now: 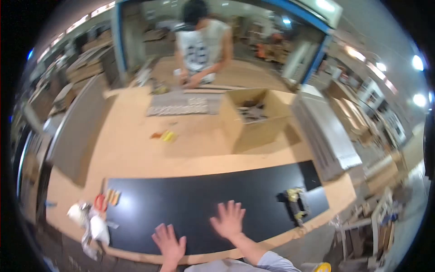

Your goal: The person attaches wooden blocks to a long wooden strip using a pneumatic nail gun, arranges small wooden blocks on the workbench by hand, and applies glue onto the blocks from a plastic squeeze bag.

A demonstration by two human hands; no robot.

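A long black panel lies flat along the near side of the workbench. My left hand is over its near edge, fingers spread and holding nothing. Further in, my right hand is spread over the panel's middle, also holding nothing. Whether either palm presses on the surface I cannot tell. On the panel's right end rests a tape dispenser, blurred, with yellowish and dark parts. Orange-handled scissors and small tan pieces lie at the left end, beside crumpled white plastic.
An open cardboard box with dark pieces inside stands on the bench. Yellow and orange items lie left of it. Upright boards flank the left, grey stacked panels the right. A co-worker stands across the bench.
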